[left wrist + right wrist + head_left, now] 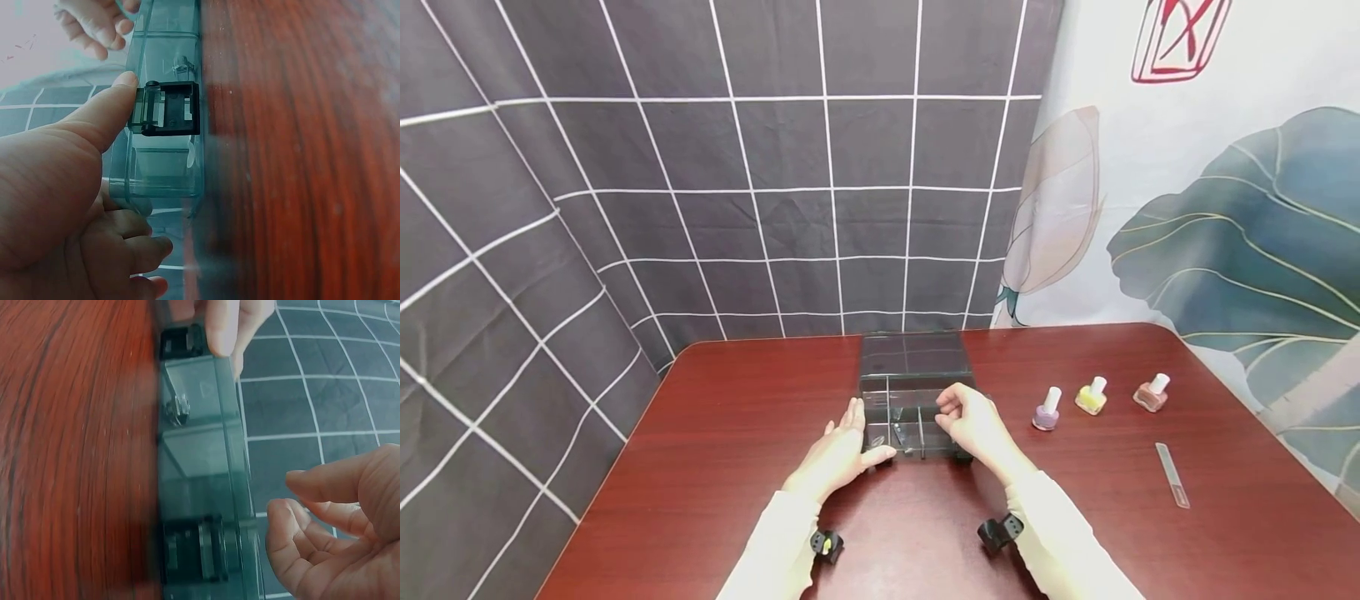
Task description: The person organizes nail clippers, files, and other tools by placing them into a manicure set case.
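A smoky clear plastic box (934,423) with compartments sits on the table, its lid (914,353) thrown back. Along its left side lies my left hand (838,454), fingers straight in the head view, thumb touching the front rim beside a black latch (174,109). Over the right compartments hovers my right hand (976,423), fingers loosely bent, thumb and index tips apart. Nothing shows between them. A small shiny piece (178,410) lies in a front compartment; its kind is unclear. Another small clear piece (877,441) is in the front left compartment.
To the right stand a purple nail polish bottle (1047,409), a yellow one (1092,396) and a brownish-pink one (1152,392). A nail file (1172,476) lies nearer the table's right edge. Behind the reddish-brown table (737,467) hangs a dark grid curtain (775,167).
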`<act>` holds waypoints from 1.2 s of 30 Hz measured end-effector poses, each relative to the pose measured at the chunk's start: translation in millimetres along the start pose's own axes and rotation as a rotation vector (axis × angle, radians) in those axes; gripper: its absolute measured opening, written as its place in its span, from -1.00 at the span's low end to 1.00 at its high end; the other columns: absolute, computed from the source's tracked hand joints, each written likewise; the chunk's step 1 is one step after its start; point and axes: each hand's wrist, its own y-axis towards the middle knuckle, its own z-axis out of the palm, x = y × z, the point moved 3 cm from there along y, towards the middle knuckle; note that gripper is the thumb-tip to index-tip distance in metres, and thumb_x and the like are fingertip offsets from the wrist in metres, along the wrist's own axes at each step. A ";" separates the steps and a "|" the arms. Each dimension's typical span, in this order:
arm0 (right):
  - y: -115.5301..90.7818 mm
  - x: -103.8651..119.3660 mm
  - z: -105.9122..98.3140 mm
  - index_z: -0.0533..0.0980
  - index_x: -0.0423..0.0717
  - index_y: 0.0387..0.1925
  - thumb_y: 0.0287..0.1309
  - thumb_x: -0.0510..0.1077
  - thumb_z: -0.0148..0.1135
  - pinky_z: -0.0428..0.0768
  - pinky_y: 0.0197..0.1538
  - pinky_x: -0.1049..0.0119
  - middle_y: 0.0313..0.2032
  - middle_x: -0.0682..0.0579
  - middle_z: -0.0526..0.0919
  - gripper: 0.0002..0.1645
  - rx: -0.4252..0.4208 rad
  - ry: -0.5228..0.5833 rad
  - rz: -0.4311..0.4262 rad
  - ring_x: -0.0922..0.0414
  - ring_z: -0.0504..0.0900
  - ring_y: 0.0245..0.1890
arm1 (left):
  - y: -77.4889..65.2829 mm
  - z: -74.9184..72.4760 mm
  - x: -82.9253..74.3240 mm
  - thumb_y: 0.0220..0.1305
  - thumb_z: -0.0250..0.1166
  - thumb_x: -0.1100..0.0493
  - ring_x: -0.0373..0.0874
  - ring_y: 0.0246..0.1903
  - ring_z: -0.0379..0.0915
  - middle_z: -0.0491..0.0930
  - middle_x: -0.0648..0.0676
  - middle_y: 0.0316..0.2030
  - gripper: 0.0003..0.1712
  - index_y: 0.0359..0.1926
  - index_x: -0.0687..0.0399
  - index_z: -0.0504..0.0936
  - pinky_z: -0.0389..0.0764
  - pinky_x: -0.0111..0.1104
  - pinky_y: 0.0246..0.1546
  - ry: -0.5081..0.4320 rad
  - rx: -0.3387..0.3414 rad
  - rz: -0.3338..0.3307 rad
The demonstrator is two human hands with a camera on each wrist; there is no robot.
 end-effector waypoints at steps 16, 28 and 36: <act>-11.4 -21.2 -37.7 0.50 -0.26 -0.34 -0.08 -0.41 0.29 0.51 -0.36 0.35 -0.45 -0.03 0.59 -0.80 -0.072 0.030 0.038 0.11 0.54 -0.46 | -1.4 -0.2 1.8 0.12 0.19 -0.33 0.10 0.31 0.06 0.03 0.35 0.35 0.12 0.37 0.43 0.01 0.12 -0.01 0.26 0.008 -0.006 0.008; -32.8 -38.3 -64.7 0.49 -0.26 -0.32 -0.05 -0.38 0.30 0.51 -0.33 0.36 -0.41 -0.05 0.59 -0.81 -0.107 -0.023 0.084 0.09 0.57 -0.43 | -2.6 -1.3 1.0 0.14 0.16 -0.33 0.11 0.31 0.04 0.01 0.34 0.36 0.11 0.38 0.41 -0.01 0.09 -0.01 0.27 0.000 0.002 0.007; -42.6 -50.8 -82.3 0.50 -0.28 -0.32 -0.06 -0.38 0.29 0.50 -0.37 0.42 -0.42 -0.07 0.61 -0.80 -0.141 -0.044 0.099 0.12 0.58 -0.45 | -2.2 -1.1 -1.4 0.14 0.18 -0.32 0.10 0.32 0.02 0.01 0.35 0.36 0.11 0.37 0.43 0.01 0.07 0.00 0.28 -0.013 0.004 0.012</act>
